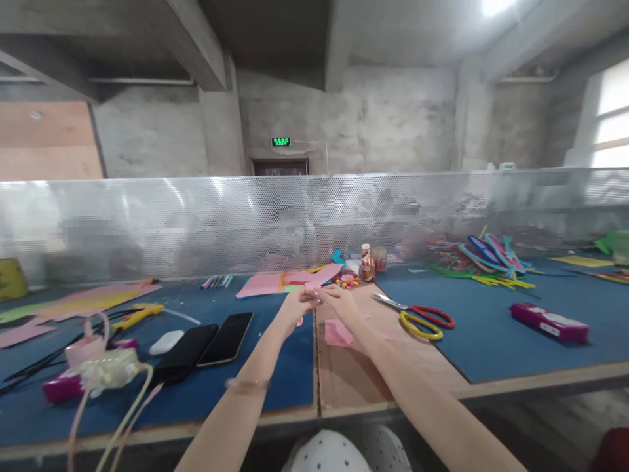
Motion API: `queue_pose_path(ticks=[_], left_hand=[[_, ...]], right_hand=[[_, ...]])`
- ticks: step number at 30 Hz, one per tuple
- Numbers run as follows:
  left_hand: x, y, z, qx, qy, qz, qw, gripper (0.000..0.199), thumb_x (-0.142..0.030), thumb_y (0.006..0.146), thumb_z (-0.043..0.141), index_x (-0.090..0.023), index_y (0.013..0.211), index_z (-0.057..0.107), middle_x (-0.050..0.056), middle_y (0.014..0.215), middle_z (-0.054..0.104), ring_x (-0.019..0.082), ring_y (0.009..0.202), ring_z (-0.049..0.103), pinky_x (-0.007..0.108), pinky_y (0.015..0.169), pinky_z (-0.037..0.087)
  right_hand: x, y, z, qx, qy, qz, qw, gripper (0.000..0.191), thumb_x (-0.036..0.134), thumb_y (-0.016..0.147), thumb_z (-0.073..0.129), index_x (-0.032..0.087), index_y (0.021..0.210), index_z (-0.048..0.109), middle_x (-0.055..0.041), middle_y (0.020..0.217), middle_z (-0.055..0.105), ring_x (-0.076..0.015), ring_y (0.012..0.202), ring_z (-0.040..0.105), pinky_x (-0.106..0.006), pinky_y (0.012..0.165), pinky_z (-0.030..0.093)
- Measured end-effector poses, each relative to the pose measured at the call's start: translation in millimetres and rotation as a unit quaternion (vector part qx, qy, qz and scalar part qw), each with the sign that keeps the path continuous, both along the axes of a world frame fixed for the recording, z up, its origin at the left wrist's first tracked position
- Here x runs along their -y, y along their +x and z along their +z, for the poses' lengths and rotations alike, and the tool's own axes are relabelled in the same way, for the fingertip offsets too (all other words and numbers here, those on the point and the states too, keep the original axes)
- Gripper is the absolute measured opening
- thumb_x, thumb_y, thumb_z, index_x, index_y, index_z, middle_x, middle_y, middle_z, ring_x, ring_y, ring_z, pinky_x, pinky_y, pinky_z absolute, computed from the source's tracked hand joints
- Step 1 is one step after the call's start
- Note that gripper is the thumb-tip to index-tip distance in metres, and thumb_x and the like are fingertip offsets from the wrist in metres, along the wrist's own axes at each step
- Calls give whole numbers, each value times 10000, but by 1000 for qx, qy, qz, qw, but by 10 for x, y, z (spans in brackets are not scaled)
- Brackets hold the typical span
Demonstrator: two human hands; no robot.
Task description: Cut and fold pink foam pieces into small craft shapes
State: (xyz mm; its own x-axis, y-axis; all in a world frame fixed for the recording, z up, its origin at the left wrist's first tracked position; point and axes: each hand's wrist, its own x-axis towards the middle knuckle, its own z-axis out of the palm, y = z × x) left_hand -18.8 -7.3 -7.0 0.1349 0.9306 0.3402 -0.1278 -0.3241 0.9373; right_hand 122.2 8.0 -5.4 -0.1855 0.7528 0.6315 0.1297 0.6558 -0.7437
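My left hand (297, 303) and my right hand (336, 299) meet above the table, their fingertips pinched together. Whatever sits between the fingers is too small to make out. Just below, a pink paper piece (338, 332) lies on the brown board. Beyond my hands are pink paper sheets (260, 284) and a colourful flower-like craft piece (348, 280). To the right of my right hand, scissors (421, 324) with one red and one yellow handle lie with their blades pointing left.
Left of my arms lie a phone (227, 339), a black case (184, 354), a white earbud case (166, 342), a yellow glue gun (140, 316) and cables. A bottle (367, 263), pipe cleaners (496, 259) and a purple box (549, 322) stand or lie rightward. A perforated metal screen (221, 226) closes the back.
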Motion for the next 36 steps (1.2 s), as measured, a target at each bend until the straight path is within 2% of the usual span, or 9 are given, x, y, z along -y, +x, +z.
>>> queue_pose_path(ticks=[7,15,22,25,27,29,31,34,36], left_hand=[[44,18,41,37,-36,-4,999,346,-274,474,786,-147,696,552,21,714,631,126,674,593,234,633,417],[37,29,22,35,-45,-45,997,341,-350,549,750,-144,759,578,37,745,623,128,713,592,212,600,393],[-40,2,-23,25,-19,-29,999,365,-391,537,746,-147,731,556,32,728,620,124,698,577,213,610,399],[-64,5,-38,29,-23,-21,999,363,-390,535,745,-147,726,555,37,728,623,124,667,574,220,588,399],[-66,11,-37,27,-34,-2,999,357,-411,548,730,-140,714,566,47,717,628,128,637,572,226,564,393],[-53,20,-26,15,-53,-2,998,359,-446,580,696,-125,700,589,68,720,638,134,621,575,231,553,389],[-34,30,-10,12,-71,-34,997,382,-483,624,648,-115,723,616,90,749,649,141,628,588,238,562,397],[-16,42,6,44,-91,-68,993,421,-524,678,578,-112,751,623,98,741,649,142,632,596,239,571,411],[-16,43,8,67,-97,-63,991,411,-517,685,578,-115,763,618,91,728,644,133,629,593,232,574,416]], right_hand=[[-2,-21,-36,-71,-42,62,995,246,407,647,634,213,776,714,-60,896,667,-197,901,577,-355,849,427],[66,-14,7,-102,-55,45,992,213,384,641,641,204,727,715,-62,863,663,-196,851,584,-343,794,450],[43,-67,-2,-56,-37,20,998,247,384,695,587,202,808,711,-62,908,661,-194,867,582,-335,788,447],[66,-48,30,-12,1,-27,1000,242,364,747,527,210,791,707,-56,897,655,-184,841,583,-320,757,450],[75,-19,48,26,59,-79,995,257,339,786,480,211,786,702,-59,872,649,-174,804,577,-310,726,444],[77,10,55,80,139,-145,976,281,307,819,442,201,754,695,-67,812,639,-167,762,558,-312,717,424],[80,31,52,159,221,-204,940,280,266,836,433,198,726,682,-66,765,627,-171,757,532,-333,753,389],[100,35,47,279,299,-243,879,222,209,833,457,209,772,670,-65,790,629,-184,812,501,-362,811,335],[119,25,49,321,314,-249,858,205,202,836,459,221,852,662,-69,834,634,-193,846,483,-367,815,324]])
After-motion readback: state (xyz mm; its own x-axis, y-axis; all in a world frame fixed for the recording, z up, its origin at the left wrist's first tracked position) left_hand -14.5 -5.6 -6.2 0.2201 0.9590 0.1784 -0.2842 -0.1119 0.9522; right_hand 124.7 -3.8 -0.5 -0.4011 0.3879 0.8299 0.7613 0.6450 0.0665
